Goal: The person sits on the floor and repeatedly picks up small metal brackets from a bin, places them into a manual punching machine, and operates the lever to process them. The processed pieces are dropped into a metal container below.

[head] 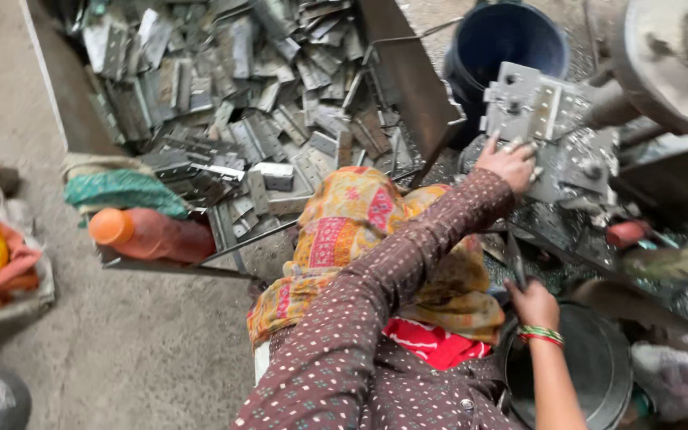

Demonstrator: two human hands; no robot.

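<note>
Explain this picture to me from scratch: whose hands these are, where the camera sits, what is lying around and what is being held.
The camera sits on the person's head and looks down, so the arms belong to the wearer. The left hand, in a dotted brown sleeve, rests on a grey metal machine part full of holes and bolts. The right hand, with bangles on the wrist, grips a thin dark tool above a round dark pan. To the left, a tray holds a heap of flat metal pieces. An orange bottle lies at its edge; a blue bucket stands behind.

head view | worn on head | looks steeply down, close over lap and press (pixel 555 127)
</note>
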